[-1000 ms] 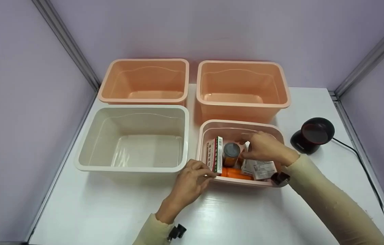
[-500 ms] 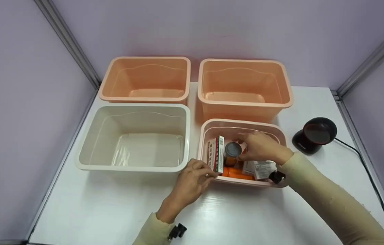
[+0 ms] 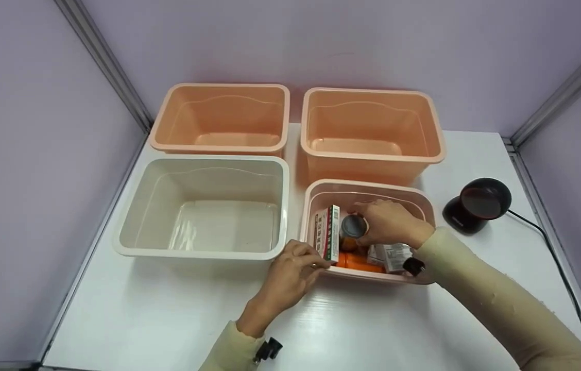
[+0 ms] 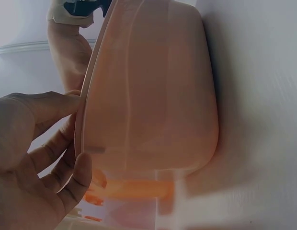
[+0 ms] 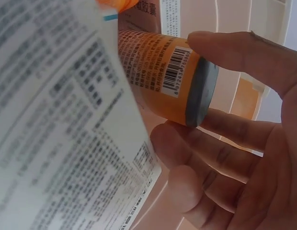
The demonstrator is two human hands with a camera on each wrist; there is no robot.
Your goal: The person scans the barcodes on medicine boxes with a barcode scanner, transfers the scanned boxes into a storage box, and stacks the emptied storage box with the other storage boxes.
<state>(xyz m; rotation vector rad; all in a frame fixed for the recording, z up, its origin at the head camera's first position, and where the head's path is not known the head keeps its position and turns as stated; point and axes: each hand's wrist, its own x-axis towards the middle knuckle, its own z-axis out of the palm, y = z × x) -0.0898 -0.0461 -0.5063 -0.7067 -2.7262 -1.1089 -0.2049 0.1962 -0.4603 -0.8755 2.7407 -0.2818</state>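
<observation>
My left hand (image 3: 288,273) pinches the near-left rim of a pale pink bin (image 3: 368,185), thumb outside it in the left wrist view. My right hand (image 3: 388,224) reaches down into that bin. Its thumb and fingers lie on opposite sides of a grey-capped orange bottle (image 5: 172,79) with a barcode label, near the cap. This bottle (image 3: 353,226) stands among other packages. A medicine carton (image 3: 327,234) with a green and red edge leans at the bin's left. An orange cylinder (image 3: 358,262) lies along the front wall, and white printed boxes (image 3: 392,256) sit at the right.
A white bin (image 3: 200,255) stands left of the pink one. Two peach bins, left (image 3: 218,149) and right (image 3: 373,157), stand behind. A black scanner-like device (image 3: 481,201) with a cable (image 3: 548,242) is at the right on the white table (image 3: 167,319).
My right hand has moved left inside the bin, from beside the bottle to around its cap. My left hand has stayed at the rim. The head view has shifted slightly.
</observation>
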